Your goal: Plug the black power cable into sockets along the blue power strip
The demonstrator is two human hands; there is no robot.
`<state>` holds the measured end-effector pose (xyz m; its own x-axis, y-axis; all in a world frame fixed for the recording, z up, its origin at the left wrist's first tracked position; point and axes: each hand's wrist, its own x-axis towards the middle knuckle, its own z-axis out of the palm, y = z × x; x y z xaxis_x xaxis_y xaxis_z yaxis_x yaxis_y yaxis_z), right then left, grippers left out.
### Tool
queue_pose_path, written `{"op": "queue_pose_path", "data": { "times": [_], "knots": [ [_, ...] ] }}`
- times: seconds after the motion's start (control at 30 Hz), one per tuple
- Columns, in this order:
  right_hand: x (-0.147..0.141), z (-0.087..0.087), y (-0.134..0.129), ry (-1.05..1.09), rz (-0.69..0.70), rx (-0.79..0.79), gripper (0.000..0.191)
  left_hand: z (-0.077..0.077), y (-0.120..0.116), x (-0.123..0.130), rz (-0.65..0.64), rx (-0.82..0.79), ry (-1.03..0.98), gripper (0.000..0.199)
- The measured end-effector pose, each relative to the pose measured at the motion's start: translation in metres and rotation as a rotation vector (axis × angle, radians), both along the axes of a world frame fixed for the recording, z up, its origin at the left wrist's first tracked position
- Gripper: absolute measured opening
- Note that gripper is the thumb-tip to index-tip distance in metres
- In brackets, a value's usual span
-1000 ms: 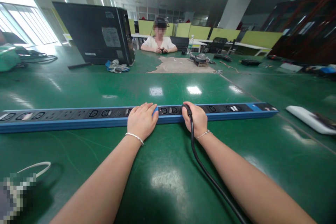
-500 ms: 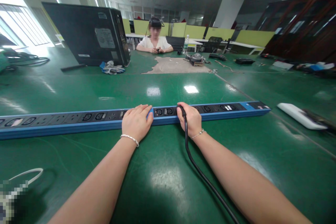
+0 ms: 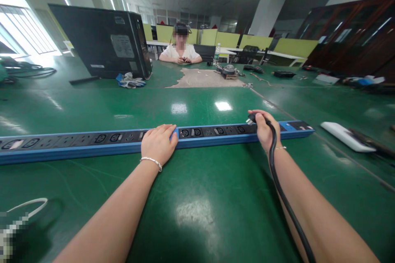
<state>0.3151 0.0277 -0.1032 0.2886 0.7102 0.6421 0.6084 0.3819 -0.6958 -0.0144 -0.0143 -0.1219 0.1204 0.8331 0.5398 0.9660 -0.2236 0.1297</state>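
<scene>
The right hand (image 3: 265, 128) pinched a black plug (image 3: 253, 118) between thumb and fingers near the strip's far edge, pale prongs pointing left; the smooth, round cord (image 3: 286, 202) curved down past the wrist. The strip (image 3: 216, 140), long, straight, blue-sided and socketed, ran under the left hand (image 3: 159, 144), fingers close together; whether their tips hooked its edge could not be told. Beyond both hands' fingertips, glossy green table (image 3: 200, 104) stretched toward a ragged-edged tan patch (image 3: 205, 78).
</scene>
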Motion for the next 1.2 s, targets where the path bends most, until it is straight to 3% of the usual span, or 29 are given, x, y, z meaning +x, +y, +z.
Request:
{"op": "queue_pose_path", "data": {
  "times": [0.1,0.23,0.9,1.2],
  "knots": [
    [0.021,-0.008,-0.005,-0.035,0.012,-0.084,0.035,0.001,0.0,0.0,-0.005,-0.006,0.011,0.037],
    [0.023,-0.009,-0.006,-0.141,0.024,-0.154,0.035,0.002,0.0,-0.001,-0.009,-0.012,0.012,0.037],
    [0.028,-0.021,-0.02,-0.459,-0.019,-0.158,0.038,0.002,0.0,0.0,0.003,-0.025,0.006,0.037],
    [0.022,-0.028,-0.018,-0.44,-0.063,-0.138,0.036,0.003,0.0,0.0,0.011,-0.033,0.053,0.038]
  ]
}}
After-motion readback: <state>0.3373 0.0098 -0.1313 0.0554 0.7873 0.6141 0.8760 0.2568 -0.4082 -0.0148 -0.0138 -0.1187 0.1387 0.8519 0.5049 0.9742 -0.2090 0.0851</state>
